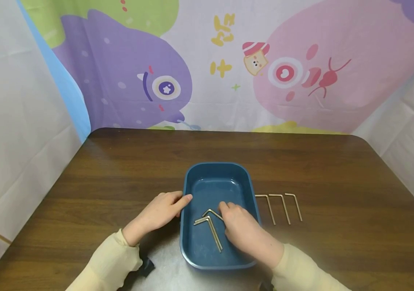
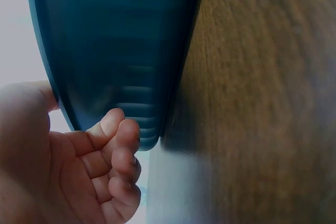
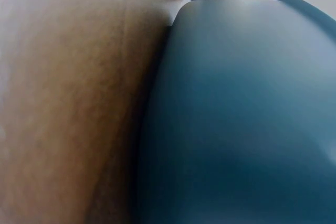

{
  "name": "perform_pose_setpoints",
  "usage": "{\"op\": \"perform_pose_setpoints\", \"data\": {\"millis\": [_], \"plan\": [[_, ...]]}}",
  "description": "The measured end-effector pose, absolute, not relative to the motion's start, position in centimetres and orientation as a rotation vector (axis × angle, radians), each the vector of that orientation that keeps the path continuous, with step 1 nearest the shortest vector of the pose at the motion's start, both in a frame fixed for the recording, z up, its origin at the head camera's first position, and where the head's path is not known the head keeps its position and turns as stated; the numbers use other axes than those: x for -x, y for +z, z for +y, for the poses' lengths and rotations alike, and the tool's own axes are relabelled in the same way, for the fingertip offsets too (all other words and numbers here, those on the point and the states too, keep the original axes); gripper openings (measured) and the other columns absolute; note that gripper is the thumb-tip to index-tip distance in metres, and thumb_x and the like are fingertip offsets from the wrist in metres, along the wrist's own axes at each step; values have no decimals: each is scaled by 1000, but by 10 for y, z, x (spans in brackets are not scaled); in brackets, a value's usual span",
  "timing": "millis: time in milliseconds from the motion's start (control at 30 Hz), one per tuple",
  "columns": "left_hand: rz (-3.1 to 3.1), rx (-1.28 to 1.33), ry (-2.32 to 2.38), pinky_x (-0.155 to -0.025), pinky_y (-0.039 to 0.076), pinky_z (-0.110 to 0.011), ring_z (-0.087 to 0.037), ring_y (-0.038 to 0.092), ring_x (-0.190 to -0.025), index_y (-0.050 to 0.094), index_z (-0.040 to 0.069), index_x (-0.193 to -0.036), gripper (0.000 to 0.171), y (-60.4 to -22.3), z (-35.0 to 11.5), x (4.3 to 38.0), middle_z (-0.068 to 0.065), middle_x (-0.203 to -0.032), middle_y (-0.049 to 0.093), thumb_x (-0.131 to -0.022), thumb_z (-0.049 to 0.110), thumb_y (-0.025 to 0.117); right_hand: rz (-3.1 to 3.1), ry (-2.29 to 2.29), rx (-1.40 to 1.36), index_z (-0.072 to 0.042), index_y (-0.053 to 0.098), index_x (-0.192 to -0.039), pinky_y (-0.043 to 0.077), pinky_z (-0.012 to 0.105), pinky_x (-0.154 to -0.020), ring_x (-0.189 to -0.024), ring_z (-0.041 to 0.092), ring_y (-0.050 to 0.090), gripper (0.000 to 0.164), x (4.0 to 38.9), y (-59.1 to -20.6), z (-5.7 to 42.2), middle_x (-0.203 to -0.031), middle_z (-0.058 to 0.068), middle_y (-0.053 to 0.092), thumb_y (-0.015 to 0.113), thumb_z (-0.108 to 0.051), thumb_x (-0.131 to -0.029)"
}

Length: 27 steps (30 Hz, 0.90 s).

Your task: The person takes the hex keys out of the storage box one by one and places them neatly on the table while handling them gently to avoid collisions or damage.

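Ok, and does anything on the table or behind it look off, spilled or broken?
One thing: the cloth behind the table has its cartoon faces sideways, as if hung on its side. Nothing looks spilled or broken; three hex keys lie in a neat row beside the tray, and the keys inside look intact.

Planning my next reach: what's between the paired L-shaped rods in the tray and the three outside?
The right grip and the blue tray's right wall, in the head view.

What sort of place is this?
Looks like a makeshift indoor booth, maybe for recording: a cartoon-print cloth hangs behind the wood-grain table, and pale, creased sheets flank it on both sides.
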<state>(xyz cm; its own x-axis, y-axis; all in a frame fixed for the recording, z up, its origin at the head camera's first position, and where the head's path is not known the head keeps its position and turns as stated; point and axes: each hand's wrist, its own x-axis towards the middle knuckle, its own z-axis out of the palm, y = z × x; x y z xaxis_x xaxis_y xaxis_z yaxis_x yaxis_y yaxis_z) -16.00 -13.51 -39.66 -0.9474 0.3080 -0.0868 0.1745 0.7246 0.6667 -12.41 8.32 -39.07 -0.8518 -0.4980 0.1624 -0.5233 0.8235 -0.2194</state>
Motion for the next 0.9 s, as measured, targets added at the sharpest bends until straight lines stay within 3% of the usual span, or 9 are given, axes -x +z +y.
{"op": "perform_pose_setpoints", "data": {"millis": [433, 900], "plan": [[2733, -382, 1029, -53, 36, -27, -12, 46, -52, 54, 18, -69, 36, -395, -134, 159, 3, -57, 51, -93, 43, 44, -2889, 300, -791, 1, 57, -71, 44, 36, -57, -62, 23, 51, 10, 121, -388, 84, -67, 9, 48, 62, 6, -64], [2726, -366, 1036, -52, 35, -27, -12, 46, -52, 54, 17, -69, 36, -394, -134, 159, 2, -58, 51, -93, 42, 45, -2830, 354, -756, -4, 52, -69, 42, 33, -54, -60, 20, 49, 16, 122, -390, 84, -65, 4, 46, 59, 8, -61]]}}
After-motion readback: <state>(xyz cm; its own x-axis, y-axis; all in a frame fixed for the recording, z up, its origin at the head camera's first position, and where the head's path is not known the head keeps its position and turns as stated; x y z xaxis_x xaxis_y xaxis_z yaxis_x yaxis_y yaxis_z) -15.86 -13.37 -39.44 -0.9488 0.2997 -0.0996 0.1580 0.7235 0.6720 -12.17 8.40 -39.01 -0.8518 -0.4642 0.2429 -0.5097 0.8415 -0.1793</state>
